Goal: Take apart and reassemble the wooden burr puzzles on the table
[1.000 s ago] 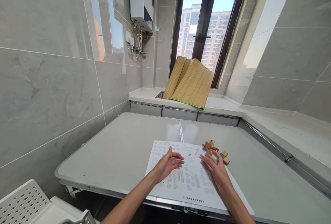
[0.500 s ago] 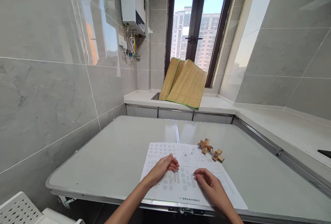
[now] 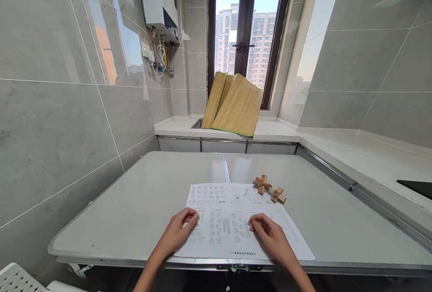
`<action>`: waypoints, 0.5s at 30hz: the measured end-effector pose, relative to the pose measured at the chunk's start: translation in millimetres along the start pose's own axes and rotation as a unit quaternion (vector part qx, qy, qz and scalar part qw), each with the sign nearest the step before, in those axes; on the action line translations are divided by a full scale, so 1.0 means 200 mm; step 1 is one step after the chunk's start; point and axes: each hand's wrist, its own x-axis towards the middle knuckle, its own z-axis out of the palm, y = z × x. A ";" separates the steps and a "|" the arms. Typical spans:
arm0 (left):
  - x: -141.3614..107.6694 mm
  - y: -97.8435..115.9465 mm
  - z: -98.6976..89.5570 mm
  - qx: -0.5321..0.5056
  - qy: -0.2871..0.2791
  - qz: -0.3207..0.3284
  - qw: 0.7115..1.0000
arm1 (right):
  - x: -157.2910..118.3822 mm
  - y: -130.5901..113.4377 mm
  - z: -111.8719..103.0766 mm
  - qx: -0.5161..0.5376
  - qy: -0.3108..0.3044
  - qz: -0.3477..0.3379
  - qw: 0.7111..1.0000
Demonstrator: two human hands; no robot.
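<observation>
A white printed sheet (image 3: pixel 216 229) with rows of small grey diagrams lies on the table close to me. At its left edge rests my left hand (image 3: pixel 179 229), thumb towards me and fingers loosely curved, holding nothing that I can see. My right hand (image 3: pixel 270 234) lies on the right part of the paper, its fingers relaxed and half curled with no object visible in them. Beyond it, by the sheet's upper right corner, sit two wooden burr puzzles: a darker brown one (image 3: pixel 262 184) and a lighter one (image 3: pixel 278 195).
The pale folding table (image 3: pixel 121 211) has a centre seam and a metal rim. Behind it, a white counter (image 3: pixel 276 126) bears a propped bamboo mat (image 3: pixel 238 107) below the window. A white perforated chair (image 3: pixel 20 279) stands at lower left. A water heater (image 3: pixel 158 4) hangs on the wall.
My left hand has drawn back leftwards from the middle of the sheet to its left edge. My right hand has hardly moved on the paper. The camera view has shifted slightly.
</observation>
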 end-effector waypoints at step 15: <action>-0.05 -0.01 0.02 0.020 0.009 0.026 0.999 | -0.01 0.07 -0.03 0.005 0.025 0.019 0.999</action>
